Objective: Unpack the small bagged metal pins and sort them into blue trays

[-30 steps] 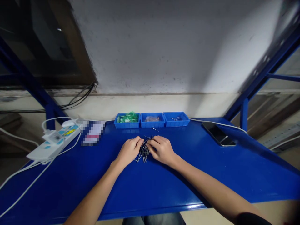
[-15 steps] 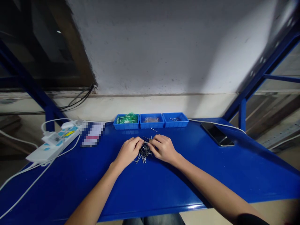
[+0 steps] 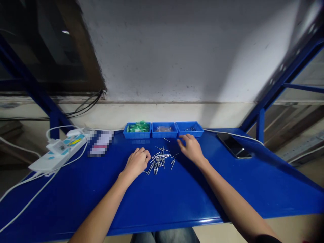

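A loose pile of small metal pins (image 3: 160, 160) lies on the blue table (image 3: 162, 199) in front of me. My left hand (image 3: 136, 163) rests curled at the pile's left edge, fingertips bunched against the nearest pins; whether it grips one I cannot make out. My right hand (image 3: 191, 147) is stretched out flat to the right of the pile, just before the right-most of three small blue trays (image 3: 189, 129), fingers apart and holding nothing that shows. That tray holds a few pins.
The left tray (image 3: 138, 129) holds green parts and the middle tray (image 3: 164, 130) clear bagged bits. A white power strip (image 3: 57, 152) with cables sits far left. A dark phone (image 3: 234, 145) on a cable lies at right, near a blue frame post.
My right hand has left the pile and moved up and right toward the right-most tray, uncovering the pins. My left hand has stayed by the pile.
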Demonstrator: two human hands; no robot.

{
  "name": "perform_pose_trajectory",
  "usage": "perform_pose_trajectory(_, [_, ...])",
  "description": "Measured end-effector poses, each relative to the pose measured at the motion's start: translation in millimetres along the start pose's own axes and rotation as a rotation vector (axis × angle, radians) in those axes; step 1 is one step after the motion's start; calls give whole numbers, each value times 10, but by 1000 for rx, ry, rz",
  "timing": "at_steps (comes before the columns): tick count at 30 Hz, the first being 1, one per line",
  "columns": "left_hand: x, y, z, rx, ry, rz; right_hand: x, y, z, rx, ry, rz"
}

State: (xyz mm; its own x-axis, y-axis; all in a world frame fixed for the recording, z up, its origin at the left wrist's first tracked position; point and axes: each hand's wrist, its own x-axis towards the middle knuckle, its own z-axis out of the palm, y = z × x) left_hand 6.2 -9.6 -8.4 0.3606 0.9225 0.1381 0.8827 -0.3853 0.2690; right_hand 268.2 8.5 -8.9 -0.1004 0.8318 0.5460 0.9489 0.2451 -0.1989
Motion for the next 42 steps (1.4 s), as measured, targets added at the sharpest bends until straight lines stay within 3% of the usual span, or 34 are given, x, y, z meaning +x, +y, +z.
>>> perform_pose_trajectory(6, [20, -26, -103, -146, 69, 111, -122, -541, 36, 200, -77, -420])
perform_pose_trajectory(13, [-9, 156, -253, -314, 91, 296, -201, -626, 127, 203, 21, -558])
perform_pose_trajectory(18, [-10, 160, -184, -432, 147, 233, -175, -600, 110, 250, 62, -520])
perform_pose_trajectory(22, [-14, 150, -182, -379, 197, 261, -172, -621, 58, 270, 72, -485])
perform_pose_trajectory(26, [-3, 112, -149, -366, 229, 189, -185, -654, 41, 235, 120, -523])
perform_pose_trajectory(33, [-14, 115, -123, -336, 173, 154, -190, -659, 26, 212, 233, -570])
perform_pose_trajectory(36, [-31, 85, -193, -320, 95, 165, -135, -554, -87, 247, 370, -585])
perform_pose_trajectory(39, [-38, 0, -243, -245, 2, 201, -2, -286, -235, 232, 575, -474])
perform_pose_trajectory(41, [-41, -53, -246, -166, -71, 210, 105, -38, -295, 142, 631, -250])
perform_pose_trajectory(42, [-42, -70, -238, -133, -106, 208, 149, 85, -303, 76, 595, -123])
